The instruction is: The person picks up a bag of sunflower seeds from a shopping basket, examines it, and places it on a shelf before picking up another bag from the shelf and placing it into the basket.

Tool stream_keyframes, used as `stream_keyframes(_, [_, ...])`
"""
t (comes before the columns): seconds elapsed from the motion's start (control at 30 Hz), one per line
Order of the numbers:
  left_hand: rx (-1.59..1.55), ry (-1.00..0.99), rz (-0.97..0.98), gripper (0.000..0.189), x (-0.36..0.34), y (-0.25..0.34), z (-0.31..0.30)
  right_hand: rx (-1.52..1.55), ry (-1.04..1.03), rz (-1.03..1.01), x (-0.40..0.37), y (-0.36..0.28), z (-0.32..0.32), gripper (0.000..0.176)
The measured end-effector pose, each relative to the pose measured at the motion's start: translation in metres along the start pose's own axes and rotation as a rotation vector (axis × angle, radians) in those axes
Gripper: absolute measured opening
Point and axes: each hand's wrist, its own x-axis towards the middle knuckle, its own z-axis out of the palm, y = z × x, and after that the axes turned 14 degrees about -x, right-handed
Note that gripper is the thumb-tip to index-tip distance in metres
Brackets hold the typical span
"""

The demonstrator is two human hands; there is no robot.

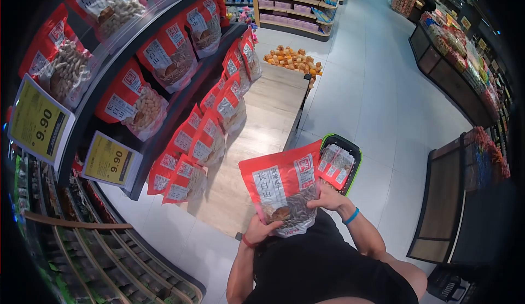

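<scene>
Both of my hands hold a red bag of sunflower seeds point(281, 186) with a clear lower window, tilted in front of my body. My left hand point(261, 229), a red band at its wrist, grips the bag's lower left corner, thumb on the front. On the bag's right edge is my right hand point(329, 199), with a blue band at the wrist; its thumb presses the front. Fingers behind the bag are hidden. Just beyond my right hand, a black shopping basket point(358, 152) with a green rim contains another red-and-clear bag point(335, 164).
Red bags point(208, 134) stand in rows along a wood-topped table point(268, 112). More hang on the dark shelf point(180, 93) at left, with yellow price tags point(112, 159) reading 9.90. Orange-and-yellow items point(292, 59) lie past the table. A display stand point(445, 80) lines the aisle's right.
</scene>
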Motion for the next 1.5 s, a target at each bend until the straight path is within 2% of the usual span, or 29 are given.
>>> stream_keyframes(0.03, [0.069, 0.024, -0.089, 0.035, 0.0, -0.003, -0.008, 0.008, 0.009, -0.002, 0.0, 0.004, 0.0, 0.058])
stream_keyframes(0.07, [0.076, 0.017, -0.096, 0.035, 0.001, -0.008, -0.013, 0.016, -0.044, 0.017, -0.001, 0.008, -0.001, 0.065])
stream_keyframes(0.1, [0.044, -0.008, -0.043, 0.033, 0.002, -0.007, -0.014, 0.024, -0.099, 0.037, -0.002, 0.012, -0.001, 0.071])
stream_keyframes(0.27, [-0.013, -0.061, 0.04, 0.035, 0.011, -0.001, 0.0, 0.079, -0.07, -0.001, -0.004, 0.014, -0.003, 0.069])
stream_keyframes(0.33, [0.001, -0.021, 0.176, 0.036, 0.016, -0.002, 0.01, 0.132, -0.062, -0.037, -0.002, 0.01, -0.006, 0.066])
stream_keyframes(0.37, [0.005, -0.027, 0.172, 0.036, 0.018, -0.005, 0.012, 0.146, -0.05, 0.031, 0.0, 0.01, -0.008, 0.066])
stream_keyframes(0.43, [-0.297, 0.001, 0.105, 0.035, 0.02, -0.012, 0.012, 0.164, -0.03, 0.1, -0.001, 0.009, -0.005, 0.067])
stream_keyframes(0.5, [-0.294, 0.032, 0.09, 0.033, 0.021, -0.014, 0.01, 0.057, 0.045, -0.075, 0.0, 0.005, 0.001, 0.056])
stream_keyframes(0.53, [-0.294, 0.069, 0.076, 0.031, 0.021, -0.014, 0.009, 0.058, 0.048, -0.074, 0.002, 0.005, 0.002, 0.056])
stream_keyframes(0.6, [-0.268, 0.056, 0.083, 0.03, 0.018, -0.009, 0.011, 0.105, 0.183, -0.075, 0.004, 0.004, 0.004, 0.059])
stream_keyframes(0.77, [-0.288, -0.016, 0.113, 0.026, 0.014, -0.018, -0.004, 0.038, 0.128, -0.118, 0.003, -0.002, 0.004, 0.069])
stream_keyframes(0.83, [-0.313, -0.082, 0.107, 0.059, 0.014, -0.018, -0.01, -0.011, 0.116, -0.128, 0.004, 0.004, 0.001, 0.071])
stream_keyframes(0.9, [-0.316, -0.097, 0.109, 0.063, 0.013, -0.011, -0.007, -0.008, 0.067, -0.102, 0.005, 0.007, 0.001, 0.091])
stream_keyframes(0.93, [-0.321, -0.113, 0.113, 0.066, 0.012, -0.007, -0.006, -0.006, 0.067, -0.103, 0.005, 0.005, 0.002, 0.091])
stream_keyframes(1.0, [-0.268, -0.085, 0.066, 0.066, 0.013, -0.021, -0.018, -0.029, 0.118, -0.152, 0.008, 0.0, 0.001, 0.065])
stream_keyframes(1.07, [-0.219, -0.058, 0.011, 0.067, 0.012, -0.035, -0.026, -0.054, 0.129, -0.121, 0.007, 0.002, 0.001, 0.063])
stream_keyframes(1.13, [-0.396, 0.027, 0.077, 0.065, 0.013, -0.027, -0.009, -0.073, 0.14, -0.083, 0.006, 0.002, 0.002, 0.061])
stream_keyframes(1.23, [-0.574, 0.059, 0.13, 0.065, 0.013, -0.032, -0.001, -0.097, 0.118, -0.034, -0.001, -0.007, 0.005, 0.068])
stream_keyframes(1.47, [-0.504, 0.028, 0.165, 0.06, 0.014, -0.03, -0.011, 0.01, -0.01, -0.11, 0.024, 0.003, -0.006, 0.07])
stream_keyframes(1.5, [-0.505, 0.045, 0.17, 0.06, 0.016, -0.026, -0.01, 0.054, -0.034, -0.11, 0.032, 0.009, -0.009, 0.064])
